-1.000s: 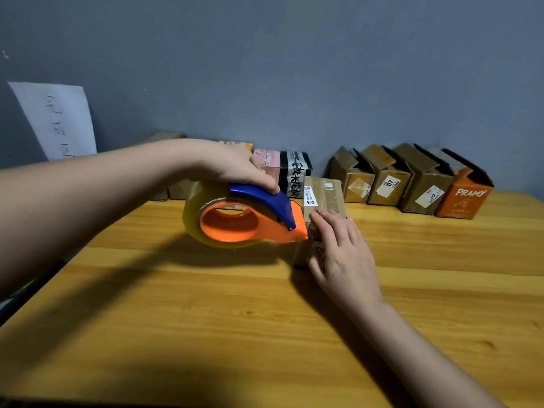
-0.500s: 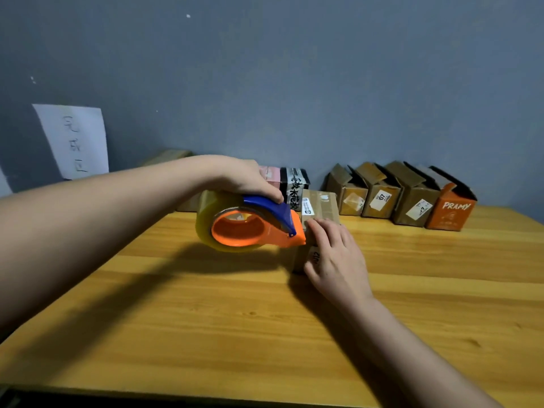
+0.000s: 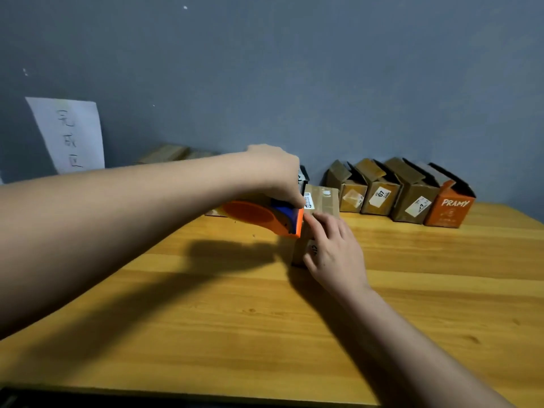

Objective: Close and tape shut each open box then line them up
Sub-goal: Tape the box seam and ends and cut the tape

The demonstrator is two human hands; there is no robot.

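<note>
Two hands on one box [image 3: 321,201] at desk centre. Left hand [image 3: 275,175] grips the tape gun [image 3: 265,216], fingers curled over its blue handle, orange nose against the box's near top edge. Right hand [image 3: 332,251], at 5 o'clock from the gun, lies flat with fingers spread on the box's near face and top corner, pinning it. Flaps look down; whether tape is stuck yet cannot be told.

At 2 o'clock from the box, against the wall: four boxes in a row, three brown [image 3: 379,192] and an orange one [image 3: 449,209], all with flaps up. Judged untouched, so four left to close and tape. At 10 o'clock, behind the left arm, more boxes [image 3: 167,153] under a paper sign [image 3: 69,134], partly hidden; probably the finished line, count unclear. Desk [image 3: 206,319] is yellow wood.
</note>
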